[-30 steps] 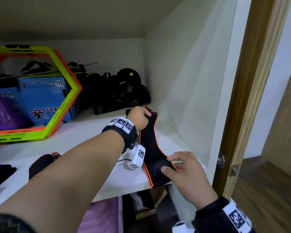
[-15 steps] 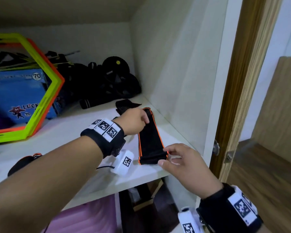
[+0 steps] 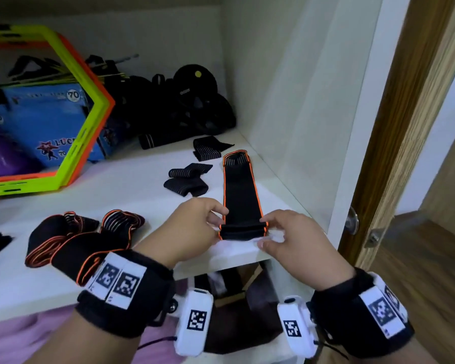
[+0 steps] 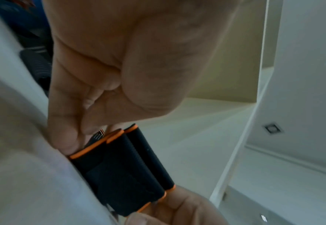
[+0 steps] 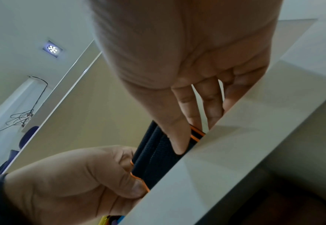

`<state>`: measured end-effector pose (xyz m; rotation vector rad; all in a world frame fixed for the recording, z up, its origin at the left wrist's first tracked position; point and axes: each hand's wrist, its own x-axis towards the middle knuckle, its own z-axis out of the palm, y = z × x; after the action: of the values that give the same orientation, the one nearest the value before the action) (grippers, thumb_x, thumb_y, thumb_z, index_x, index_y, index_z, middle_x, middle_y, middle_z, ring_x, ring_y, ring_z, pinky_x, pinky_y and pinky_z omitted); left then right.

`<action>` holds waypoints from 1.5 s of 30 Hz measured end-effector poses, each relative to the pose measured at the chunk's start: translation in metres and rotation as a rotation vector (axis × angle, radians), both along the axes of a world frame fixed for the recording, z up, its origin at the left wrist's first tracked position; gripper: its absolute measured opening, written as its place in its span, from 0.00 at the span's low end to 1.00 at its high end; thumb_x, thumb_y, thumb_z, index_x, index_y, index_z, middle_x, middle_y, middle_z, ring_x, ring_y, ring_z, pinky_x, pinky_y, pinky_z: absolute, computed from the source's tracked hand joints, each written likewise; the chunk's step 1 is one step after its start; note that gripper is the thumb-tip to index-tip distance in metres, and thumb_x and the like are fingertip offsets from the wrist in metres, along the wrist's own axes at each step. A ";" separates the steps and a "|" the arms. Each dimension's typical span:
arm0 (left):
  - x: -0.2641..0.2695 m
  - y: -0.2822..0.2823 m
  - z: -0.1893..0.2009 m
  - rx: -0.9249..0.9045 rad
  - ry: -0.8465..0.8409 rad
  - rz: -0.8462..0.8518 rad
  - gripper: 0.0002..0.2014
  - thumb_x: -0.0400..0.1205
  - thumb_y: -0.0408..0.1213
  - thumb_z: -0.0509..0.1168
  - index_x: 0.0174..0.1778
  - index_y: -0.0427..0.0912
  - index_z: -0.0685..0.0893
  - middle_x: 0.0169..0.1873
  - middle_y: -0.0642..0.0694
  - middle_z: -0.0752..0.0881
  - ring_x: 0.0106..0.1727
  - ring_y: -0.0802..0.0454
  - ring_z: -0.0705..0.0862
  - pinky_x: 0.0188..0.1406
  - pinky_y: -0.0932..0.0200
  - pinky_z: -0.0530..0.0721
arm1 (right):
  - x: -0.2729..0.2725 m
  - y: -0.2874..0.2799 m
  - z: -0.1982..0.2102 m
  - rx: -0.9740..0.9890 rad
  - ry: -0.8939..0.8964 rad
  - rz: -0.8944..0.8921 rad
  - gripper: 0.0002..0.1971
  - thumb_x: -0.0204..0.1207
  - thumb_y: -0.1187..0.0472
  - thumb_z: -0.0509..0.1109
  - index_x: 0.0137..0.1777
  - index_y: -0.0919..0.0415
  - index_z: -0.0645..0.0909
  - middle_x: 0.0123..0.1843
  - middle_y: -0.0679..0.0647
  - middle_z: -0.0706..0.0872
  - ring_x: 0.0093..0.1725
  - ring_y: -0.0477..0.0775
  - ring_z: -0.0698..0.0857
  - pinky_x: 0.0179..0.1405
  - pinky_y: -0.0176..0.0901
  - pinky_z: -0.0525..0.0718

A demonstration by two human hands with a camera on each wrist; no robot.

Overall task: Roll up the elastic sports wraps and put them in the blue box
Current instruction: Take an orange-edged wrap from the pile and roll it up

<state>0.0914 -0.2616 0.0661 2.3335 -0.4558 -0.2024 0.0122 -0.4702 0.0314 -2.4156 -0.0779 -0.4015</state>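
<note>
A black wrap with orange edges (image 3: 241,190) lies flat along the right side of the white shelf (image 3: 132,206). Its near end is turned over into a short roll (image 3: 243,230) at the shelf's front edge. My left hand (image 3: 218,219) pinches the roll's left end and my right hand (image 3: 267,227) pinches its right end. The left wrist view shows the rolled layers (image 4: 127,167) under my fingers (image 4: 65,137). From the right wrist I see the roll (image 5: 156,153) held between both hands. The blue box (image 3: 45,122) stands at the back left.
A green and orange hexagon frame (image 3: 95,132) leans in front of the blue box. Loose orange-edged wraps (image 3: 76,232) lie in a heap at the front left. Small grey-striped wraps (image 3: 187,179) sit mid-shelf, black gear (image 3: 195,101) at the back. The cupboard wall (image 3: 286,101) stands close on the right.
My left hand came back from the wrap's far end to its near end. The near end, flat a second ago, is now turned over into a roll held by both hands.
</note>
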 end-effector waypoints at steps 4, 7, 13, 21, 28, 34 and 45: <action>-0.020 0.003 -0.009 -0.142 0.032 0.054 0.21 0.75 0.15 0.66 0.57 0.43 0.88 0.50 0.42 0.91 0.40 0.53 0.88 0.43 0.57 0.87 | 0.008 -0.012 -0.003 -0.046 -0.012 0.069 0.10 0.76 0.54 0.76 0.56 0.52 0.88 0.53 0.48 0.86 0.56 0.50 0.83 0.57 0.42 0.78; -0.031 0.005 -0.017 -0.189 0.012 0.093 0.21 0.72 0.16 0.71 0.54 0.44 0.89 0.42 0.41 0.91 0.39 0.55 0.85 0.43 0.57 0.85 | 0.016 -0.019 -0.003 -0.108 -0.010 0.123 0.08 0.77 0.54 0.74 0.43 0.59 0.86 0.47 0.54 0.83 0.48 0.56 0.82 0.51 0.48 0.79; -0.042 -0.002 -0.024 -0.284 -0.040 0.218 0.16 0.71 0.28 0.81 0.53 0.44 0.90 0.38 0.46 0.89 0.38 0.57 0.83 0.44 0.64 0.82 | 0.024 -0.027 -0.001 -0.103 0.022 0.156 0.10 0.77 0.51 0.73 0.43 0.58 0.85 0.49 0.53 0.83 0.48 0.56 0.84 0.49 0.49 0.82; -0.049 -0.013 -0.030 -0.060 -0.262 0.244 0.06 0.82 0.41 0.72 0.41 0.46 0.91 0.38 0.53 0.88 0.38 0.60 0.83 0.41 0.57 0.80 | 0.023 -0.029 -0.010 -0.053 -0.027 0.170 0.11 0.80 0.51 0.70 0.39 0.54 0.81 0.46 0.46 0.82 0.45 0.50 0.82 0.46 0.47 0.81; -0.046 -0.012 -0.033 -0.051 -0.295 0.304 0.14 0.86 0.46 0.66 0.38 0.43 0.89 0.43 0.52 0.87 0.43 0.60 0.84 0.43 0.62 0.80 | 0.024 -0.024 -0.012 -0.002 -0.040 0.086 0.17 0.82 0.50 0.67 0.34 0.59 0.83 0.42 0.48 0.82 0.42 0.50 0.83 0.49 0.51 0.83; -0.044 -0.019 -0.037 -0.028 -0.358 0.378 0.21 0.85 0.49 0.65 0.32 0.39 0.86 0.33 0.48 0.85 0.37 0.55 0.83 0.38 0.56 0.77 | 0.027 -0.016 -0.015 -0.019 -0.074 -0.013 0.22 0.84 0.46 0.63 0.34 0.60 0.83 0.39 0.52 0.82 0.40 0.55 0.82 0.46 0.53 0.82; -0.044 -0.018 -0.034 -0.092 -0.299 0.389 0.19 0.83 0.47 0.68 0.28 0.41 0.84 0.25 0.50 0.83 0.31 0.55 0.80 0.30 0.62 0.70 | 0.031 -0.005 -0.005 -0.033 -0.031 -0.058 0.26 0.84 0.44 0.63 0.31 0.64 0.79 0.29 0.57 0.81 0.34 0.58 0.81 0.35 0.50 0.76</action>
<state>0.0475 -0.2801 0.0323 2.3153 -0.1404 0.3492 0.0427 -0.4750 0.0268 -2.4492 -0.0287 -0.4671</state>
